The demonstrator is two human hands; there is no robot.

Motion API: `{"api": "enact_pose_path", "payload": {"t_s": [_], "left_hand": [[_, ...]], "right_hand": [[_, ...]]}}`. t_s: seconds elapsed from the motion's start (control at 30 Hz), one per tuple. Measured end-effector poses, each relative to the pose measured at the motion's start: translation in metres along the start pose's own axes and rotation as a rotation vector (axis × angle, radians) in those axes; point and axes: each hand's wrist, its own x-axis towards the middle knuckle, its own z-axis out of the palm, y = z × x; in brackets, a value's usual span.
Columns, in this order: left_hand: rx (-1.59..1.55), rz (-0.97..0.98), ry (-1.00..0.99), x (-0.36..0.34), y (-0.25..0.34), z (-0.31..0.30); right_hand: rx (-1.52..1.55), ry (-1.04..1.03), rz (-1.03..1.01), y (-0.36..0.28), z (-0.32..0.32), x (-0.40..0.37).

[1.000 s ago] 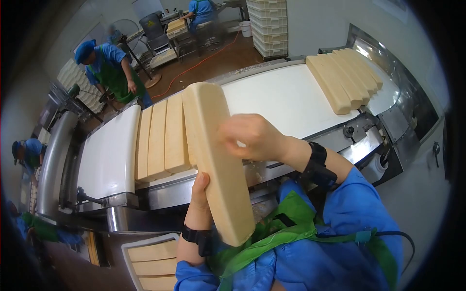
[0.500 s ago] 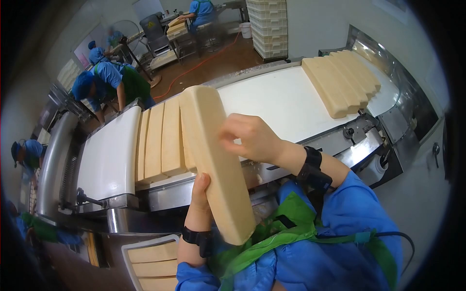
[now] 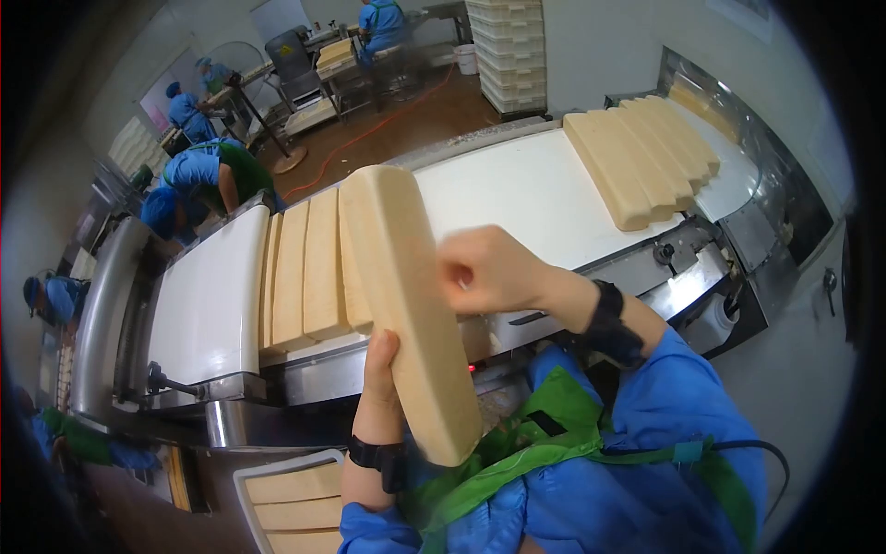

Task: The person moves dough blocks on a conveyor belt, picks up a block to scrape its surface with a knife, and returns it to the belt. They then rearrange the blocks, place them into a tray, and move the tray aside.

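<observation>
A long, smooth, pale yellow block [image 3: 406,314] with rounded edges stands tilted in front of me, its lower end close to my green apron. My left hand [image 3: 382,360] grips its left edge low down, thumb on the near face and the other fingers hidden behind. Beside the block's right edge, my right hand [image 3: 489,270] is closed with curled fingers, slightly smeared by motion. Whether it pinches something small, or touches the block, I cannot make out. Behind the held block, several similar blocks [image 3: 293,268] lie side by side on the white belt.
More blocks [image 3: 637,162] lie in a row on the white conveyor belt [image 3: 517,189] at right. A white crate [image 3: 245,489] with blocks sits below left. A steel roller [image 3: 101,314] is at far left. Co-workers [image 3: 203,175] work beyond; stacked crates [image 3: 512,55] stand behind.
My right hand has shifted slightly right and down, away from the block's face. The blocks at right have moved a little left. A co-worker at left bends lower.
</observation>
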Motion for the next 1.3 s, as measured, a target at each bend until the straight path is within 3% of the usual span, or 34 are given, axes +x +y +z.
{"api": "enact_pose_path", "payload": {"t_s": [0.03,0.13,0.23,0.27,0.33,0.37,0.47,0.57,0.67,0.77,0.87,0.97,1.1,1.13,1.17,1.27,1.3], "left_hand": [[-0.04,0.0,0.016,0.0,0.0,-0.003],[0.157,0.166,0.142,0.013,0.003,-0.007],[0.657,0.327,0.39,0.038,-0.018,0.006],[0.903,0.437,0.415,0.047,-0.026,0.002],[1.067,0.435,0.296,0.057,-0.013,-0.009],[1.149,0.432,0.233,0.059,-0.006,-0.016],[1.587,0.671,0.552,0.058,0.022,-0.052],[1.792,0.524,0.943,0.054,0.028,-0.087],[2.055,0.303,0.961,0.072,0.017,-0.098],[2.069,0.455,1.113,0.092,0.023,-0.108],[2.065,0.406,1.185,0.093,0.03,-0.114],[2.107,0.299,1.046,0.088,0.036,-0.116],[2.177,0.327,0.847,0.076,0.034,-0.115],[2.156,0.316,0.806,0.077,0.034,-0.109],[2.135,0.301,0.771,0.078,0.032,-0.104],[2.091,0.308,0.631,0.083,0.022,-0.085],[2.082,0.321,0.577,0.086,0.018,-0.079]], "right_hand": [[0.07,-0.235,0.08,-0.001,-0.008,-0.008],[0.111,-0.529,0.123,0.006,0.016,-0.041],[0.688,0.013,0.327,-0.013,0.061,-0.047],[0.555,0.12,0.297,-0.004,0.071,-0.041],[0.288,0.34,0.236,0.027,0.101,-0.027],[0.518,0.374,0.299,0.046,0.109,-0.02],[1.418,0.283,0.581,0.074,0.087,0.022],[1.502,0.303,0.547,0.12,0.103,0.065],[1.316,0.199,0.445,0.148,0.146,0.115],[1.072,0.242,0.493,0.148,0.162,0.129],[0.025,-0.145,0.721,0.138,0.126,0.129],[-0.085,0.168,0.459,0.144,0.098,0.071],[-0.685,0.499,0.556,0.186,0.03,-0.047],[-0.746,0.429,0.847,0.183,0.007,-0.072],[-0.799,0.459,1.014,0.179,-0.007,-0.094],[-0.803,0.162,1.187,0.168,-0.018,-0.115],[-0.844,0.169,1.14,0.166,-0.016,-0.114]]}}
